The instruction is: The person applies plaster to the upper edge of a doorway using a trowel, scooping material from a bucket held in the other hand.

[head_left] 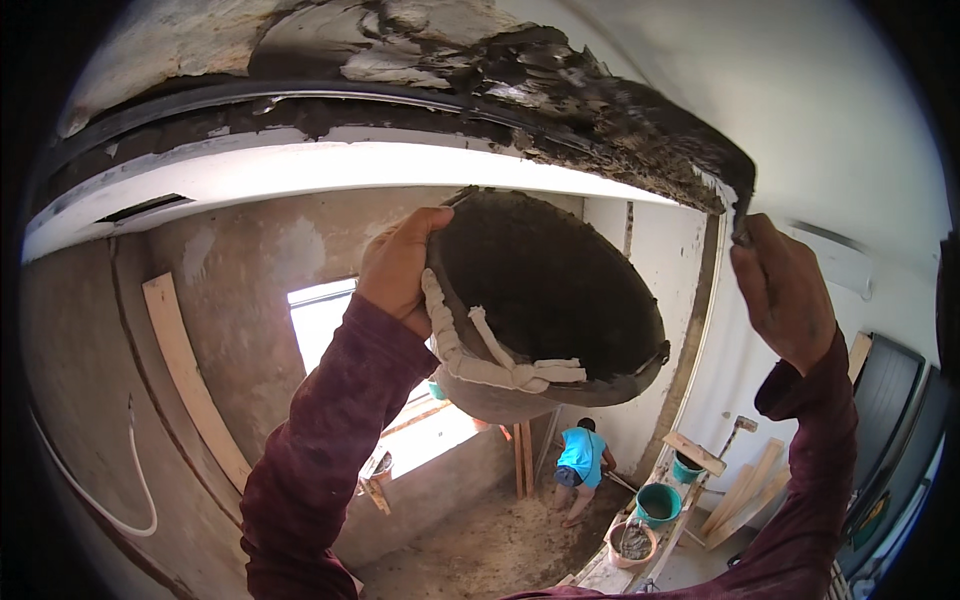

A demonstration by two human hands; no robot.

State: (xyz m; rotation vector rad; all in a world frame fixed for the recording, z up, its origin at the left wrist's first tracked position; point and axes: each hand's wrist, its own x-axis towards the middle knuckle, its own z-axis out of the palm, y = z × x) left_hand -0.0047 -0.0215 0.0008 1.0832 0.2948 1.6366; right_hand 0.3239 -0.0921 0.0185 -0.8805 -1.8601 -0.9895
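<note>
Head view: from the lower edge rise my forearms in maroon long sleeves (345, 400). My left hand (405, 265), left of centre, is clenched on the edge of a dark grey, round, deep bowl (500, 403), thumb over the rim and the other fingers partly hidden behind it. The bowl hangs mid-frame, tilted so that its mouth faces me, its inside dark and coated. An off-white, lumpy wrapped strip (480, 372) curves along its near lower left side. My right hand (785, 295), at right, has its fingers curled around a dark, narrow tool (743, 225); seen nearly edge-on, its shape is hard to make out. Its upper part overlaps the right end of rough, wet-looking dark mortar (560, 80) spread across the top of the frame; I cannot tell whether they touch. A long black strip (330, 90) runs along the mortar at upper left.

Well below, at lower right, a teal bucket (656, 520) and a pinkish bucket (630, 563) holding grey mix stand side by side on a plank platform. Farther off, at lower centre, a person in a bright blue top (580, 455) bends over the brown floor (450, 560). A bright window (320, 325) shows left of centre.
</note>
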